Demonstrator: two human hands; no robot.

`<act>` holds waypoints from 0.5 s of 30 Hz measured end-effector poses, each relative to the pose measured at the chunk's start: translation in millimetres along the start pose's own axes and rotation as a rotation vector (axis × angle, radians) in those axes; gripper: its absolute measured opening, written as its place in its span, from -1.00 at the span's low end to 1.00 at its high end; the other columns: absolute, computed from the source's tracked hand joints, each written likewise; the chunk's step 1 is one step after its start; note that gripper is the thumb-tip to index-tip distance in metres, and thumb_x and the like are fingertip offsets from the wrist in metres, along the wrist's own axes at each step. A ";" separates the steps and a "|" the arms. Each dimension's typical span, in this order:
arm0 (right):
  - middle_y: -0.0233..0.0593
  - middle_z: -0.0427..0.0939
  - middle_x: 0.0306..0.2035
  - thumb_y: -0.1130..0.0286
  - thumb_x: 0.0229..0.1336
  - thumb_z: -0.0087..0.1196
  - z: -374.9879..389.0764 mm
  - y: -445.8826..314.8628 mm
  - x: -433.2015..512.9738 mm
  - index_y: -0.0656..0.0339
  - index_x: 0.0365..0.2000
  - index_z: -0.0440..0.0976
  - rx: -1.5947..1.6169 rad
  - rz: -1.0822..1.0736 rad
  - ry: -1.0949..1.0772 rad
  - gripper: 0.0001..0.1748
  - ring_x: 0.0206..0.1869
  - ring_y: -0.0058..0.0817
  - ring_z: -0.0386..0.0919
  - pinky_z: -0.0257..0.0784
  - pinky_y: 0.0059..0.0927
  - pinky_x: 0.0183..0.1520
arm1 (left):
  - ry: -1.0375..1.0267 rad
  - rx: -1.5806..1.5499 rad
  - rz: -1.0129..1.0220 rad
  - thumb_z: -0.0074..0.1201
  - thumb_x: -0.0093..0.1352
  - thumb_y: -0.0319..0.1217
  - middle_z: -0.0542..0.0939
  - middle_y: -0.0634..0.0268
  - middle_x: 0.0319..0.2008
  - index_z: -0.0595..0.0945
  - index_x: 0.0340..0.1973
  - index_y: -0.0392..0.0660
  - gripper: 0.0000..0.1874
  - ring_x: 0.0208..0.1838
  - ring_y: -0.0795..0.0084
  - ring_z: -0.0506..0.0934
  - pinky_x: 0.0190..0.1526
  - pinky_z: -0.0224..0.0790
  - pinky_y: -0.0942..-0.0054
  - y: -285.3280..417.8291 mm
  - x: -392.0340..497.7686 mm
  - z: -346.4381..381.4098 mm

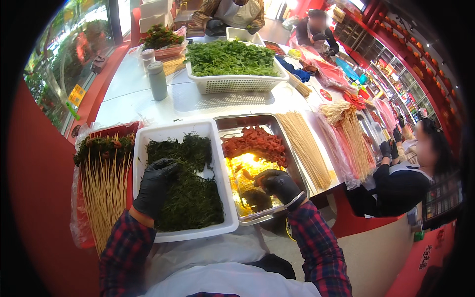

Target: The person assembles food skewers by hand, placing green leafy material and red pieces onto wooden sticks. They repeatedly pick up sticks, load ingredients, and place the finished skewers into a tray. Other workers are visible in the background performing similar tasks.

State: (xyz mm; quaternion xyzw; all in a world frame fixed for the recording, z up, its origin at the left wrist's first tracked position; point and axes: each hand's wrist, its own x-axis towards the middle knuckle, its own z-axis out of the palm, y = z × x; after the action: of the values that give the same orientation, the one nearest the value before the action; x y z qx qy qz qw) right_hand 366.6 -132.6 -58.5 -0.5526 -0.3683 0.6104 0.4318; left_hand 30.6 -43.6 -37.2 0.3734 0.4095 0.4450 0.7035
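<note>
My left hand [157, 182], in a black glove, is over a white plastic tray [185, 235] of dark green stringy greens [191, 200]. Its fingers are bent in against the strands; what lies between them is hidden. Over a steel tray [304, 178] to the right, my right hand [276, 183], also gloved, pinches a small strip of red meat [248, 173]. A pile of red meat strips [254, 144] fills the far part of that tray, and its bare bottom shines with yellow light. Bamboo skewers [304, 148] lie side by side just right of the steel tray.
At left, a red tray [128, 130] lined with plastic holds skewers threaded with greens and meat [105, 148]. A white basket of leafy greens [237, 83] and a grey bottle [157, 81] stand farther back. Co-workers [400, 170] are at the right and far sides.
</note>
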 end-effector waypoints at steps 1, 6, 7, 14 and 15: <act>-0.25 0.56 -0.39 0.53 0.01 0.00 -0.6 -1.5 -2.1 0.40 -0.31 0.51 0.023 -0.008 -0.013 -0.79 -0.42 -0.62 0.47 0.39 -0.63 -0.32 | 0.005 0.010 -0.007 0.07 0.25 -0.48 0.57 0.37 -0.45 0.58 -0.31 -0.16 -0.89 -0.43 0.55 0.51 -0.39 0.38 0.58 -0.1 0.0 -0.1; -0.26 0.57 -0.32 0.51 0.05 0.00 -0.1 -9.4 -9.8 0.36 -0.24 0.50 0.035 -0.068 -0.018 -0.77 -0.37 -0.61 0.49 0.39 -0.67 -0.29 | 0.006 0.011 -0.022 0.06 0.25 -0.48 0.57 0.36 -0.44 0.58 -0.30 -0.15 -0.89 -0.43 0.56 0.51 -0.38 0.38 0.58 3.7 -3.9 2.8; -0.26 0.56 -0.33 0.52 0.02 0.02 -1.5 -9.4 -10.9 0.36 -0.25 0.49 0.061 -0.060 -0.002 -0.76 -0.36 -0.61 0.49 0.39 -0.66 -0.29 | 0.007 0.007 -0.027 0.06 0.25 -0.48 0.57 0.36 -0.44 0.58 -0.30 -0.15 -0.89 -0.43 0.55 0.50 -0.38 0.38 0.58 4.3 -4.3 3.9; -0.21 0.54 -0.32 0.52 -0.02 0.06 -8.8 -1.3 -11.2 0.36 -0.33 0.47 0.205 -0.075 0.022 -0.82 -0.31 -0.50 0.50 0.45 -0.52 -0.21 | 0.023 0.021 -0.038 0.06 0.25 -0.49 0.56 0.36 -0.46 0.57 -0.30 -0.15 -0.88 -0.47 0.54 0.49 -0.42 0.37 0.58 2.0 -1.4 0.1; -0.19 0.54 -0.31 0.51 0.00 0.05 -9.1 0.0 -11.0 0.36 -0.34 0.47 0.215 -0.105 0.016 -0.83 -0.31 -0.47 0.51 0.46 -0.49 -0.19 | 0.026 0.031 -0.044 0.06 0.24 -0.49 0.56 0.36 -0.47 0.57 -0.30 -0.16 -0.88 -0.48 0.54 0.49 -0.43 0.37 0.58 1.8 -1.2 -0.2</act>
State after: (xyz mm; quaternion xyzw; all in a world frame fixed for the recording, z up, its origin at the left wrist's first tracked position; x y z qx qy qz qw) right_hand 375.8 -143.1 -55.7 -0.4877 -0.3256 0.6185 0.5230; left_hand 29.5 -44.1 -35.4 0.3693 0.4339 0.4277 0.7017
